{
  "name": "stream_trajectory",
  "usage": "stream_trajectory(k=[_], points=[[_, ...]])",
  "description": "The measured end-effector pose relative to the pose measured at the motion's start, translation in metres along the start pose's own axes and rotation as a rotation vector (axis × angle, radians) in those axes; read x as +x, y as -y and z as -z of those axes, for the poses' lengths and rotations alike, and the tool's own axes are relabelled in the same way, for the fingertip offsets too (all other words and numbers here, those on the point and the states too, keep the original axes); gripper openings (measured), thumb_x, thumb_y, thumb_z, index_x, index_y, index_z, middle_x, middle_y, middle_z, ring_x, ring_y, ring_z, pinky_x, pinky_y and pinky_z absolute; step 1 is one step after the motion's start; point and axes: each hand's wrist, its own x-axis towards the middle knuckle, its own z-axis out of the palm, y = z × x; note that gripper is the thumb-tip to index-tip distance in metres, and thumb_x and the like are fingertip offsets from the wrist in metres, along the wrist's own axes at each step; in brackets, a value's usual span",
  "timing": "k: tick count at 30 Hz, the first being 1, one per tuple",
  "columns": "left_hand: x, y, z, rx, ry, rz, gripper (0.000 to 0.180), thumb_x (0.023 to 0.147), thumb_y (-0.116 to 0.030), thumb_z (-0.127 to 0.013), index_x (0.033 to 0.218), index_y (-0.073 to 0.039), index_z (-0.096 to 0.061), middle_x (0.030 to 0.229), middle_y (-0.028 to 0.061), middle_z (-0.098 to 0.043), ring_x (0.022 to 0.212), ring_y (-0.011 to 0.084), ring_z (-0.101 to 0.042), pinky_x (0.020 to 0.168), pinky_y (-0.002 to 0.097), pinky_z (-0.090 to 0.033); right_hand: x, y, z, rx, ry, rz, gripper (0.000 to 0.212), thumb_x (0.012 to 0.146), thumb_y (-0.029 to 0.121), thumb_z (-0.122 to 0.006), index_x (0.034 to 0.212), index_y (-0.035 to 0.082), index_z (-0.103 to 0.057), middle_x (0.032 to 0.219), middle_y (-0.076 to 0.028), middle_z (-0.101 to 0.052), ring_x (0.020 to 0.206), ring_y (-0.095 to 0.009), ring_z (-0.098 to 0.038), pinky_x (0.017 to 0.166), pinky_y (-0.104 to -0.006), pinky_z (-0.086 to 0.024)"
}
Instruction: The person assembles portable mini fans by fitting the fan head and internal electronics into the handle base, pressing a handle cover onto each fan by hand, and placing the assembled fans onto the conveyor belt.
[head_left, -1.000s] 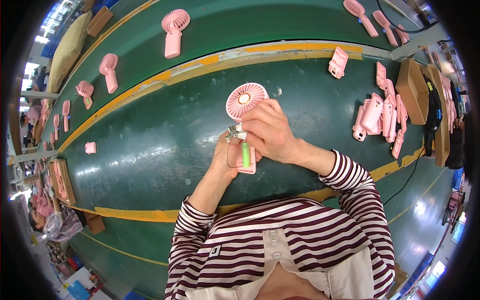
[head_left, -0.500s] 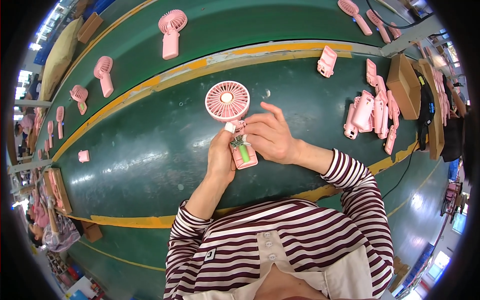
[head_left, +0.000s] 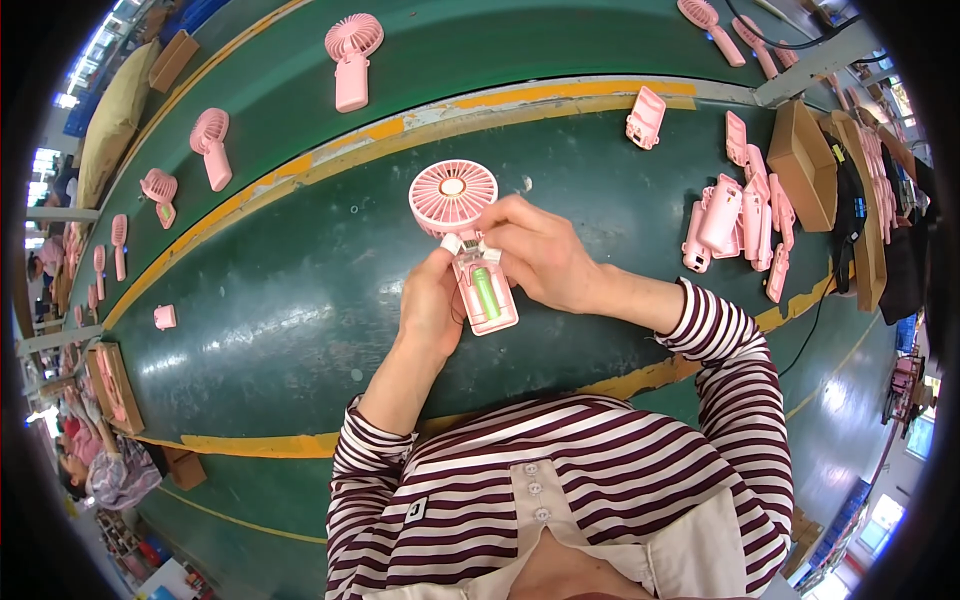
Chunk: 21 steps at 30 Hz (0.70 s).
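Note:
A pink handheld fan (head_left: 453, 197) lies over the bench with its round grille pointing away from me. Its handle is open, showing a green battery cell (head_left: 487, 292) and thin wires. My left hand (head_left: 428, 300) grips the handle from the left side, with a white cover on the thumb. At the neck, the bent fingers of my right hand (head_left: 548, 258) press around a small circuit board (head_left: 470, 246), which is partly hidden. White covers also show on the right fingertips.
Pink handle covers (head_left: 722, 215) are piled at the right beside a cardboard box (head_left: 808, 170). One loose cover (head_left: 646, 118) lies at the far right, and a small pink piece (head_left: 165, 317) at the left. More fans (head_left: 352, 62) lie on the green belt beyond the yellow edge.
The circuit board has gone from lying tilted over the battery to the neck of the handle, so the battery shows more fully. Fans on the belt have shifted slightly to the right.

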Motion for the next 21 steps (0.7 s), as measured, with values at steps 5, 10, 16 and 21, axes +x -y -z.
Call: stream_trajectory(k=[5,10,16,21], points=[[-0.0023,-0.0048,-0.0021,-0.04,0.004,-0.011,0.031,0.089,-0.022,-0.035,0.108,0.0,-0.048,0.097,0.012,-0.06,0.083,0.0207,-0.062,0.072,0.0327,-0.053,0.0071,-0.0048,0.0011,0.049,0.024,0.027,0.017,0.067,-0.01,-0.051,0.083,-0.004,-0.052,0.092,-0.012,-0.051,0.077,-0.026,-0.055,0.063,-0.0323,-0.046],[-0.0021,-0.0046,0.001,-0.097,0.021,-0.018,0.033,0.089,-0.017,-0.034,0.113,0.004,-0.042,0.103,0.0136,-0.056,0.09,0.0225,-0.059,0.074,0.0359,-0.052,0.0091,-0.0035,0.0001,0.066,0.039,0.031,0.017,0.067,-0.012,-0.049,0.083,-0.004,-0.051,0.093,-0.013,-0.05,0.077,-0.027,-0.054,0.064,-0.0321,-0.046],[-0.0022,-0.0047,0.0024,-0.114,0.049,-0.011,0.034,0.089,-0.017,-0.032,0.112,0.006,-0.042,0.1,0.017,-0.056,0.083,0.0265,-0.061,0.07,0.0384,-0.053,0.0097,-0.0037,-0.0012,0.1,0.064,0.004,0.016,0.068,-0.012,-0.049,0.083,-0.005,-0.051,0.094,-0.013,-0.049,0.076,-0.026,-0.054,0.064,-0.0323,-0.046],[-0.0019,-0.0041,0.0055,-0.103,0.077,-0.009,0.034,0.089,-0.018,-0.032,0.111,0.007,-0.042,0.097,0.0188,-0.057,0.078,0.0292,-0.062,0.068,0.0396,-0.053,0.0105,-0.0038,-0.001,0.081,0.101,0.009,0.016,0.069,-0.012,-0.049,0.083,-0.005,-0.051,0.094,-0.013,-0.049,0.078,-0.026,-0.054,0.065,-0.0323,-0.046]])
